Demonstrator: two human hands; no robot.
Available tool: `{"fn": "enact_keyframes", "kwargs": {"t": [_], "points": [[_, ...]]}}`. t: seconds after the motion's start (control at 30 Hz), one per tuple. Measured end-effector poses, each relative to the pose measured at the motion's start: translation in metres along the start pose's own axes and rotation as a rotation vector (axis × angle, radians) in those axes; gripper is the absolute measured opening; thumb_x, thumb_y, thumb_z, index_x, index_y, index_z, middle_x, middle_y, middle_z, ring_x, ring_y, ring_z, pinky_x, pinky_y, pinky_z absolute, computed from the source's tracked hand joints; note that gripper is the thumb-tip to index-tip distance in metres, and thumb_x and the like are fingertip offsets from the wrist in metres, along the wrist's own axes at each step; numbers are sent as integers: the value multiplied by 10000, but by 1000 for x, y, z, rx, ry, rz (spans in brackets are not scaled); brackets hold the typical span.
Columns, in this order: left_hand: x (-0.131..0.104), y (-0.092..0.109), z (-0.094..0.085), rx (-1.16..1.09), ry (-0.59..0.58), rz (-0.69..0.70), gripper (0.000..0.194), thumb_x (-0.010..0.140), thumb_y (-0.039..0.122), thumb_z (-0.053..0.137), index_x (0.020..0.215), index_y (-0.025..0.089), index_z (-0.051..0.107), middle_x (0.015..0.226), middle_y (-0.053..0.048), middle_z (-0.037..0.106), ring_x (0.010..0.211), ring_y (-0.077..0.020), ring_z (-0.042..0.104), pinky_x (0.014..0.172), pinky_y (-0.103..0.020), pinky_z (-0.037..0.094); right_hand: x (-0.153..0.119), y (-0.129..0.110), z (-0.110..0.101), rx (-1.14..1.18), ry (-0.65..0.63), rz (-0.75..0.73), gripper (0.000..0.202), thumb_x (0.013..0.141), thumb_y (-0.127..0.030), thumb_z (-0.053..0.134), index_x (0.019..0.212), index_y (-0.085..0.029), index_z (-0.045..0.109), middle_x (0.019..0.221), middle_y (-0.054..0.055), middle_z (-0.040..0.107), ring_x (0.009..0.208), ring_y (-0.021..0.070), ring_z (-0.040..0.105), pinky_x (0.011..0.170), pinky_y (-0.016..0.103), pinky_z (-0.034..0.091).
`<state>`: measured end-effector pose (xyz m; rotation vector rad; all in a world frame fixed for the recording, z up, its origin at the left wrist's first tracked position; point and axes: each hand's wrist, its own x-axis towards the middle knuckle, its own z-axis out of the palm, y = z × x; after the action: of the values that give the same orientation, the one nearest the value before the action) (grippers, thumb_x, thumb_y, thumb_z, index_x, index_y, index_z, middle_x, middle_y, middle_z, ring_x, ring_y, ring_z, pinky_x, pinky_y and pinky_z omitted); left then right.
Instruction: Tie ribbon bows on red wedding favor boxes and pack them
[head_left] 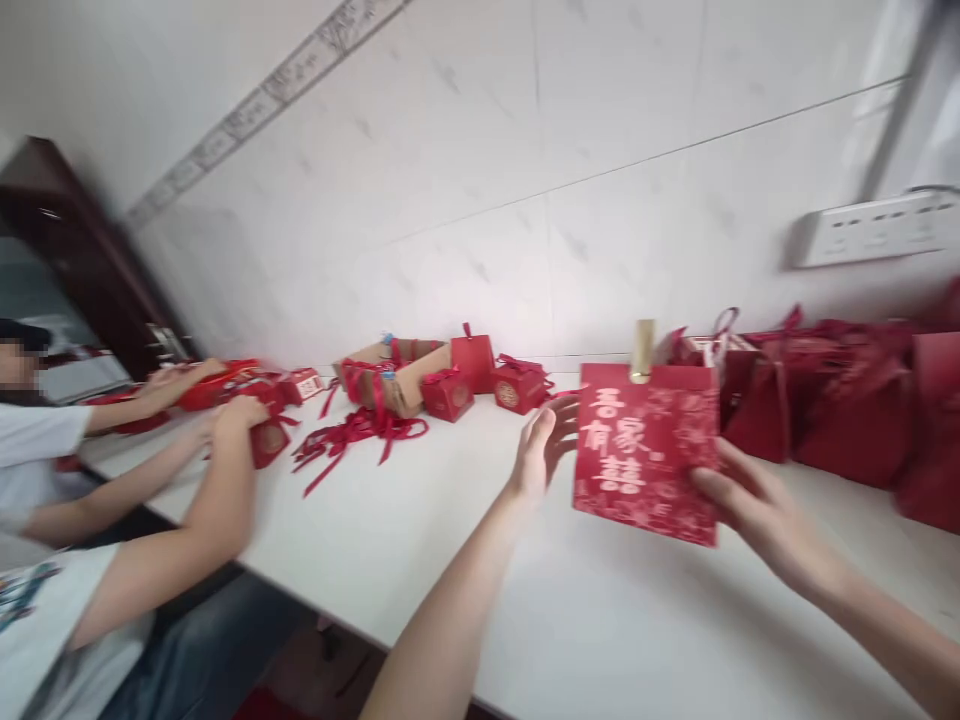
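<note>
A red gift bag (646, 450) with pale characters and a floral print hangs in the air above the white table. My right hand (739, 490) grips its right edge, thumb on the front and fingers behind. At the bag's left edge is my left hand (547, 440), fingers spread and curved; whether they touch the bag cannot be made out. A gold-coloured clip or tab (643, 350) shows at the bag's top edge.
Red bags (847, 410) stand along the wall at the right. Small red boxes (519, 385), a cardboard box (401, 385) and loose red ribbons (352, 437) lie on the table (360, 545). At the left, other people's arms (217, 500) reach over red boxes.
</note>
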<state>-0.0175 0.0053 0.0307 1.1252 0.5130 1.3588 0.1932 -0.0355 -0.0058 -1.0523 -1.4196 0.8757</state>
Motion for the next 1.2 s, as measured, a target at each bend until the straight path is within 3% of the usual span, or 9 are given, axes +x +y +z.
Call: {"fn": "enact_keyframes", "kwargs": {"t": [0.07, 0.17, 0.27, 0.43, 0.57, 0.67, 0.83, 0.97, 1.2], "points": [[-1, -3, -1, 127, -13, 43, 508, 660, 561, 721, 990, 187, 627, 918, -48, 662, 828, -203, 598, 728, -287, 433, 0, -11, 9, 40, -77, 25, 533, 722, -623, 630, 1092, -241, 603, 1080, 118, 685, 909, 316, 674, 699, 412, 602], [-4, -4, 0, 267, 95, 38, 372, 694, 511, 713, 778, 166, 602, 713, -3, 619, 654, -151, 565, 645, -271, 432, 2, -15, 19, 59, -221, 2, 501, 757, -540, 652, 1151, -239, 578, 1183, 114, 635, 1049, 305, 619, 833, 427, 566], [-5, -3, 1, 291, 144, 55, 366, 681, 487, 725, 669, 159, 564, 635, 16, 574, 598, -127, 532, 584, -249, 413, 1, -13, 17, 78, -282, 2, 478, 802, -501, 621, 1187, -226, 557, 1195, 120, 620, 1097, 299, 588, 854, 438, 549], [-7, 4, 1, 256, 128, 78, 325, 681, 449, 730, 663, 162, 578, 622, 22, 579, 583, -120, 533, 574, -243, 420, 0, -12, 12, 92, -333, 4, 413, 833, -485, 581, 1145, -216, 553, 1184, 115, 618, 1093, 287, 590, 851, 429, 541], [-8, 10, 2, 274, 107, 86, 291, 678, 428, 731, 819, 183, 664, 714, -9, 657, 718, -183, 615, 675, -283, 463, -2, -11, 15, 39, -370, 0, 389, 835, -448, 577, 1151, -224, 556, 1198, 106, 609, 1093, 282, 588, 826, 415, 549], [-10, 13, 6, 340, 122, 127, 287, 702, 414, 713, 882, 191, 701, 814, -41, 695, 847, -222, 631, 745, -296, 464, -3, -8, 17, 23, -381, -8, 398, 837, -437, 571, 1172, -224, 549, 1217, 110, 599, 1109, 291, 578, 830, 422, 547], [-13, 9, 13, 448, 215, 203, 221, 730, 404, 688, 753, 185, 712, 706, -24, 669, 675, -176, 585, 637, -279, 431, -2, -3, 14, 5, -381, -5, 422, 858, -433, 546, 1231, -238, 513, 1268, 103, 574, 1146, 289, 558, 877, 424, 528], [-13, 7, 15, 461, 237, 275, 163, 742, 344, 670, 723, 188, 711, 716, -25, 676, 715, -179, 591, 671, -280, 441, -3, -4, 14, -50, -370, 5, 448, 856, -463, 544, 1245, -244, 510, 1265, 103, 584, 1159, 302, 555, 880, 419, 530], [-14, 2, 21, 372, 277, 167, 194, 655, 361, 671, 671, 167, 670, 654, -46, 618, 642, -174, 530, 629, -298, 425, -3, 14, 12, -188, -240, -21, 413, 750, -518, 633, 1087, -280, 632, 1110, 107, 683, 997, 328, 655, 718, 378, 589]]}}
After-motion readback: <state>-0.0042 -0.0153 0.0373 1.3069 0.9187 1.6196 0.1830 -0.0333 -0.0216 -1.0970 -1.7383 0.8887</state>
